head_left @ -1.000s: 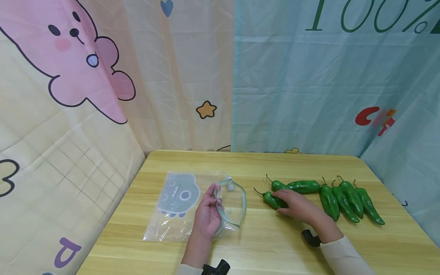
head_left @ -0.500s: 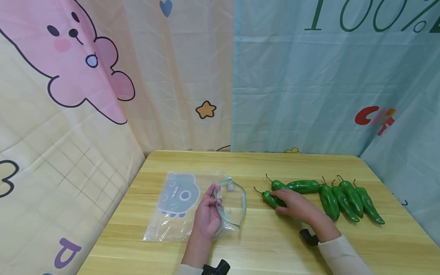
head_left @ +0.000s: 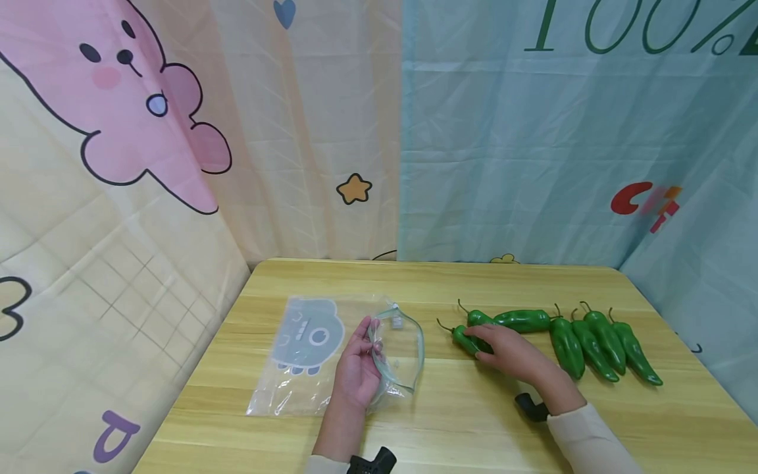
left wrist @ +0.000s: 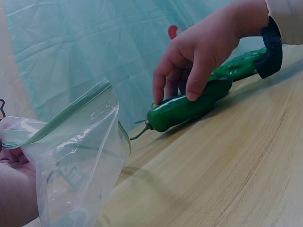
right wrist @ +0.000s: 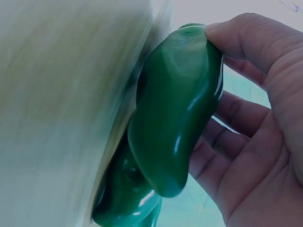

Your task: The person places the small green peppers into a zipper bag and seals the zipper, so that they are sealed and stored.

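Note:
My left hand [head_left: 358, 375] grips one side of the mouth of a clear zip bag [head_left: 266, 388]. The bag lies on the table with its pale green zip edge [left wrist: 71, 113] standing spread apart, and a grey-blue cartoon print [head_left: 310, 332] marks its front. To the right, my right hand [head_left: 509, 355] pinches a glossy green pepper [head_left: 463, 341] between thumb and fingers from above. Its thin stem [left wrist: 141, 130] points toward the bag. In the right wrist view the held pepper [right wrist: 180, 104] overlaps another pepper [right wrist: 128, 189], with the thumb near its upper end.
Behind the right hand lie a green pepper [head_left: 478, 318] and another pepper [head_left: 522, 321] on its side. Several more, among them a pepper [head_left: 567, 349], form a row at the right. Printed curtains [head_left: 503, 145] hang behind the wooden table [head_left: 414, 280].
My right hand has shifted very slightly left on the pepper, which has turned a little under the fingers. My left hand and the bag stay in place.

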